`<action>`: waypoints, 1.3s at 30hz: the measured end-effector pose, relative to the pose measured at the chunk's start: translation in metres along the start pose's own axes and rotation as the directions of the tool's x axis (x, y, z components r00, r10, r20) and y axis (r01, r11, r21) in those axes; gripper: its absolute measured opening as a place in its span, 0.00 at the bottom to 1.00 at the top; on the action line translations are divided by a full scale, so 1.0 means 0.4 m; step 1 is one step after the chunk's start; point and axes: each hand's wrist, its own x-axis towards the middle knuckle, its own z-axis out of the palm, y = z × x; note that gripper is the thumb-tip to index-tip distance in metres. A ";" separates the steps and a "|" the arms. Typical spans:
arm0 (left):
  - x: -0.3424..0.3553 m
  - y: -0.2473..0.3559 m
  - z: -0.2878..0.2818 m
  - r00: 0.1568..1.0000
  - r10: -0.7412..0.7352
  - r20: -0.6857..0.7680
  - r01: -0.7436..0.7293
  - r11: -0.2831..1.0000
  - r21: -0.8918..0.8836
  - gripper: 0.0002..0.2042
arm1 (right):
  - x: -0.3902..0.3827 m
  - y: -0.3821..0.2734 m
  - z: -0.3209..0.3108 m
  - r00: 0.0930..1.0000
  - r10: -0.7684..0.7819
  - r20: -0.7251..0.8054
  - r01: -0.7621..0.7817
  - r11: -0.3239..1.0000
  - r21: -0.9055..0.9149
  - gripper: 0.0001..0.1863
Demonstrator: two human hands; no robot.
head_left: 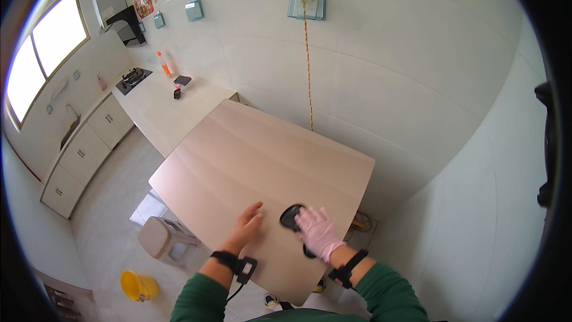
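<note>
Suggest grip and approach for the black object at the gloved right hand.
I'd pinch the black object by its rounded left edge, coming from the left: that edge lies exposed beside the open left hand, while the gloved right hand covers part of it. Full shape is hidden.

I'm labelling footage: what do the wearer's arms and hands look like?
Both sleeves are dark green. The left hand is bare, with a black wrist strap, boxy module and black cable. The right hand wears a pink glove, with another black strap behind it.
</note>
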 end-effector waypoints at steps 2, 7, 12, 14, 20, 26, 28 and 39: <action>-0.089 -0.034 -0.072 0.963 0.220 -0.153 -0.160 0.930 0.332 0.23 | -0.058 -0.091 0.004 0.989 -0.149 0.001 0.149 0.989 -0.016 0.28; -0.312 -0.093 -0.182 0.918 0.286 -0.276 0.032 0.641 0.767 0.28 | -0.155 -0.262 0.015 0.923 -0.384 0.016 0.381 0.920 0.085 0.27; -0.336 -0.116 -0.150 0.957 0.175 -0.233 0.086 0.594 0.800 0.30 | -0.147 -0.292 0.010 0.859 -0.505 0.085 0.497 0.862 0.094 0.28; -0.331 -0.115 -0.124 0.974 0.123 -0.190 0.091 0.555 0.827 0.31 | -0.135 -0.288 0.007 0.840 -0.534 0.099 0.529 0.845 0.078 0.28; -0.336 -0.099 -0.131 0.988 -0.021 -0.152 0.136 0.569 0.811 0.33 | -0.079 -0.267 0.022 0.845 -0.533 0.051 0.531 0.846 0.051 0.29; -0.340 -0.080 -0.128 0.984 -0.078 -0.162 0.177 0.554 0.813 0.33 | 0.092 -0.092 0.073 0.936 -0.343 -0.072 0.349 0.930 0.110 0.31; -0.342 -0.071 -0.128 0.982 -0.097 -0.159 0.186 0.538 0.822 0.33 | 0.157 0.017 0.080 0.977 -0.192 -0.098 0.202 0.974 0.107 0.31; -0.340 -0.048 -0.125 0.971 -0.181 -0.154 0.224 0.481 0.848 0.32 | 0.294 0.436 -0.019 0.824 0.565 0.034 -0.566 0.824 0.039 0.34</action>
